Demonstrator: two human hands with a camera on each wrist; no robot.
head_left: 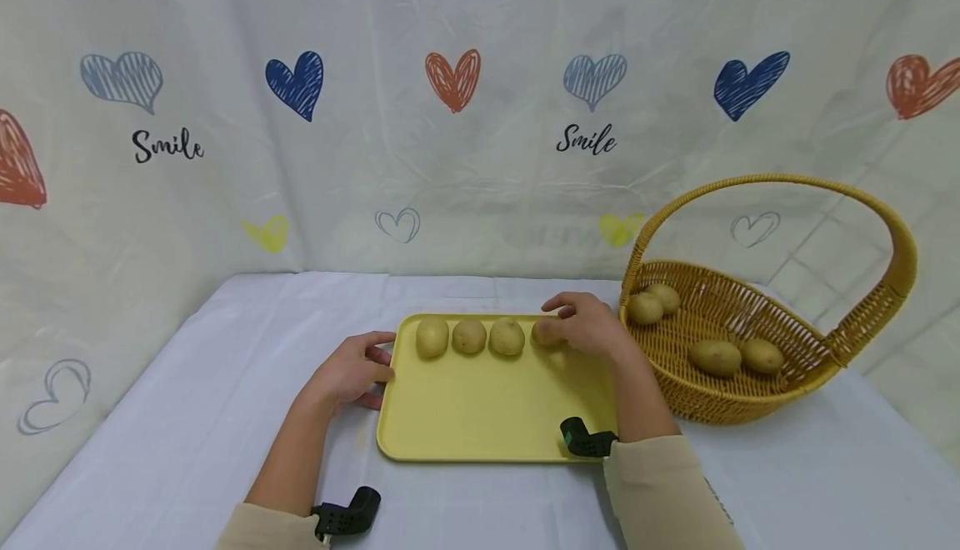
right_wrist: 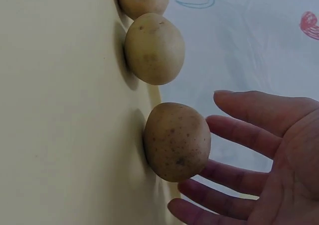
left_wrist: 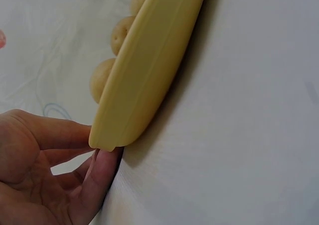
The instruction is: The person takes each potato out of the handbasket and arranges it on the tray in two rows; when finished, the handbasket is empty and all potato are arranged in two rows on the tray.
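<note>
If the spread right hand (head_left: 596,329) bumps the tray's (head_left: 483,412) one-o'clock potato (right_wrist: 177,143), it may roll; the left hand (head_left: 351,368) is relaxed.

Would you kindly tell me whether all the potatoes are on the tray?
No, four potatoes lie in the basket, to the right of the tray.
</note>
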